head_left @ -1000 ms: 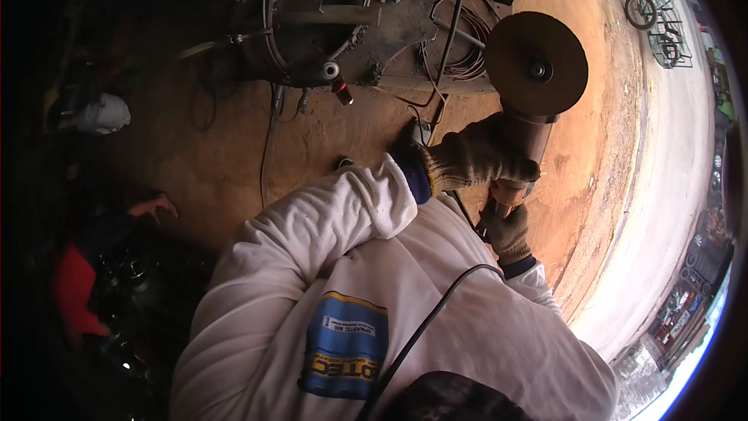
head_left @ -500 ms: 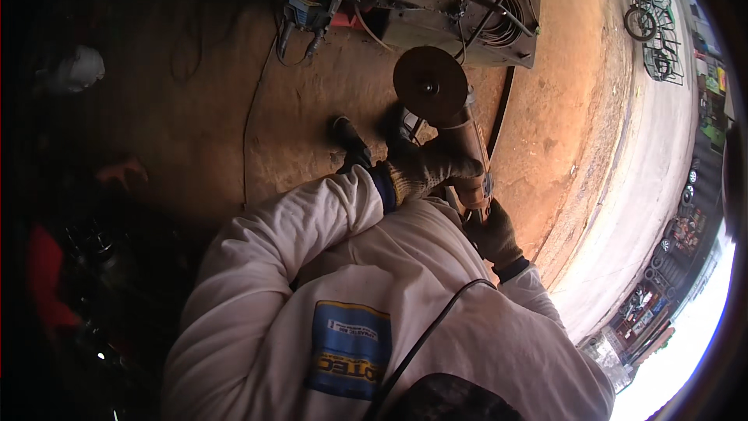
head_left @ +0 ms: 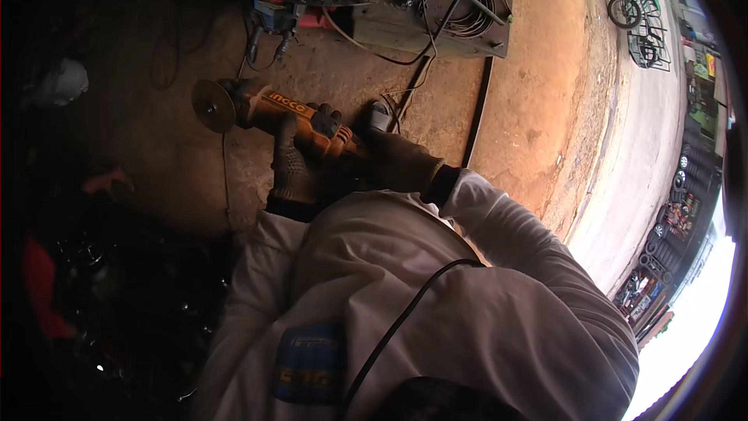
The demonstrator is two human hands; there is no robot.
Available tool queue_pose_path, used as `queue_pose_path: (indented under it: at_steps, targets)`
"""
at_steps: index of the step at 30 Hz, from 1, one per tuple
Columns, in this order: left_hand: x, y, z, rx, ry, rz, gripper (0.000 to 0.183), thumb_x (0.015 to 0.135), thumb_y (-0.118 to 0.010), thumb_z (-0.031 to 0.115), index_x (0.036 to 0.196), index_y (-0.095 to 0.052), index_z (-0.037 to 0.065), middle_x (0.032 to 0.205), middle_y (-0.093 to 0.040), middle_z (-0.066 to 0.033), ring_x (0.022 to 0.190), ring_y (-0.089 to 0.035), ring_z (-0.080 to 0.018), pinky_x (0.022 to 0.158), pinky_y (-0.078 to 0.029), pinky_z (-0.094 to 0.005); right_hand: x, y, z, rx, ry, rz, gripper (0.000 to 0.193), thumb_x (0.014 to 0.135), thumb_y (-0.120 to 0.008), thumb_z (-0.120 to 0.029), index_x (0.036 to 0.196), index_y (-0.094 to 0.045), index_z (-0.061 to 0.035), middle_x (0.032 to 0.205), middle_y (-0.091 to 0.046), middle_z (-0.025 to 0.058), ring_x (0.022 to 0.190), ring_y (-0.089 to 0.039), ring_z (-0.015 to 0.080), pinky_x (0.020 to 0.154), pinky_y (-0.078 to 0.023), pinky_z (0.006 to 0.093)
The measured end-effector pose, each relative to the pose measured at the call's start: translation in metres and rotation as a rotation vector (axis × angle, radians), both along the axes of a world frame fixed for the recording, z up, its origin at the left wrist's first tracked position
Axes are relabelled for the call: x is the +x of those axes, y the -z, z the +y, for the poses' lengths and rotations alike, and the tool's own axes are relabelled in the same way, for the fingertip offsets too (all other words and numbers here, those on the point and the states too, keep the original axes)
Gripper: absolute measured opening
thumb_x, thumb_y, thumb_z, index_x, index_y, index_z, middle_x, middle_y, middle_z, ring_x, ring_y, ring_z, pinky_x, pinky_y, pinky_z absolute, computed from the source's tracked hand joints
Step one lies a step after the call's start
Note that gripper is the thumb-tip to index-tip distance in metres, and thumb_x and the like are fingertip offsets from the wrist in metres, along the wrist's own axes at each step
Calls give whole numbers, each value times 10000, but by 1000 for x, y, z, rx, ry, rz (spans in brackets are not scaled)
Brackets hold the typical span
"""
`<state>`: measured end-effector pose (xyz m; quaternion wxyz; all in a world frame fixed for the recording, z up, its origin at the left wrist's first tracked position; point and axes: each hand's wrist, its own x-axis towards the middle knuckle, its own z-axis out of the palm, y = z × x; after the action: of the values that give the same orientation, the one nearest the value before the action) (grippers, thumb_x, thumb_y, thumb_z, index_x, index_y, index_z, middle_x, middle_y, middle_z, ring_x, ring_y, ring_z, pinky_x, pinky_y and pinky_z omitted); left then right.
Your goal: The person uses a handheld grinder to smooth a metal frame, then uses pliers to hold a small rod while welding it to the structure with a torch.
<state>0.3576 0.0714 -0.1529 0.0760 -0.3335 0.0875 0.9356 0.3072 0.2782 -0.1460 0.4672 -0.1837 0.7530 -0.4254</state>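
An orange angle grinder (head_left: 309,129) lies across in front of my body, with its thin round disc (head_left: 213,107) pointing left. My left hand (head_left: 298,164), in a dark knit glove, wraps round the middle of the grinder's body; the fingertips show on its far side. At the tool's rear end is my right hand (head_left: 401,162), gloved too and closed round it. Shadow hides most of the right fingers. Both hands are close to my waist, above the brown floor.
Ahead stands a dark metal work table (head_left: 436,8) with coiled cable (head_left: 465,19) and rods on it. A blue machine (head_left: 274,14) is left of it. Cords run over the floor (head_left: 538,54). Far right are bicycles (head_left: 635,12); dark clutter (head_left: 125,281) lies at lower left.
The grinder has swung from pointing ahead to pointing left, its disc now at the left. My left hand has moved left and my right hand has come inward with the tool's rear end.
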Motion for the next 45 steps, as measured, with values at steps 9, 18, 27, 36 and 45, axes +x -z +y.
queue_pose_path:
  at_steps: [9,18,27,36,45]
  targets:
    - [-7,-42,-5,-297,-281,-79,367,1025,-444,406,1057,-509,46,996,-550,-93,906,-580,-188,845,-526,-361,-53,-32,-23,111,128,-767,561,975,-592,-446,1315,-551,-3,1226,-655,174,1115,-643,283,942,-504,368]
    - [16,-80,-47,-1053,104,-109,460,882,-628,94,1299,-438,61,1200,-529,-140,1027,-579,-246,805,-545,-368,-243,94,32,413,528,348,649,871,-658,-459,1421,-502,-152,1367,-526,254,1261,-539,411,1059,-448,444]
    - [34,-66,-66,-608,-32,-135,714,856,-669,67,1462,-292,81,1345,-496,-189,1204,-560,-336,932,-540,-433,-360,187,37,554,760,172,635,896,-626,-391,1400,-446,-49,1377,-524,246,1293,-533,372,1077,-437,441]
    - [45,-41,-53,-699,4,141,751,924,-582,525,1421,-368,4,1308,-524,-181,1198,-555,-283,1004,-481,-487,-368,258,29,549,171,263,492,867,-631,-486,1091,-727,-59,1236,-665,188,1167,-634,320,962,-499,429]
    - [6,-53,-32,-429,-381,-57,503,896,-644,441,1129,-590,-1,1064,-645,-133,1071,-601,-304,1083,-421,-493,-236,56,59,-515,758,67,255,1008,-518,-134,1197,-592,20,1093,-697,115,915,-680,205,815,-540,305]
